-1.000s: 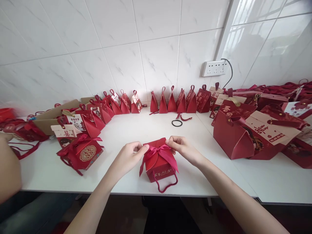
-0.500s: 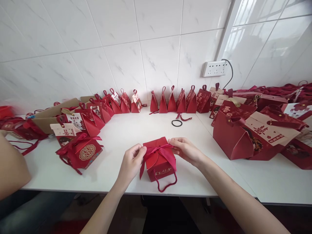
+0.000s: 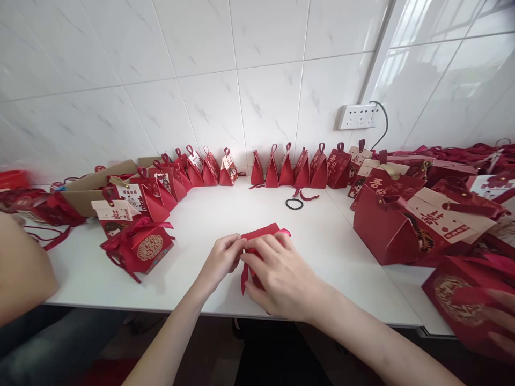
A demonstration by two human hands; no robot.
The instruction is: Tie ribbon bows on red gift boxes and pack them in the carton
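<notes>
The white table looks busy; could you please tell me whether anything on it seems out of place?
A black ring lies loose in front of the upright red boxes; it looks stray, attached to none of them.

Left hand [image 3: 225, 256]: pinching ribbon [image 3: 244, 277], ten o'clock on red box [image 3: 260, 231].
Right hand [image 3: 279, 273]: over box.
Black ring [image 3: 287, 206]: one o'clock beyond.

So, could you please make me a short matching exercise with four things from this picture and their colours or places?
1. person's right hand
2. socket strip
3. ring
4. cardboard box

A. black, lying on the white table
B. brown, among red packages at the left
C. over the red gift box
D. white, on the tiled wall

Pairs: 1-C, 2-D, 3-A, 4-B
</notes>
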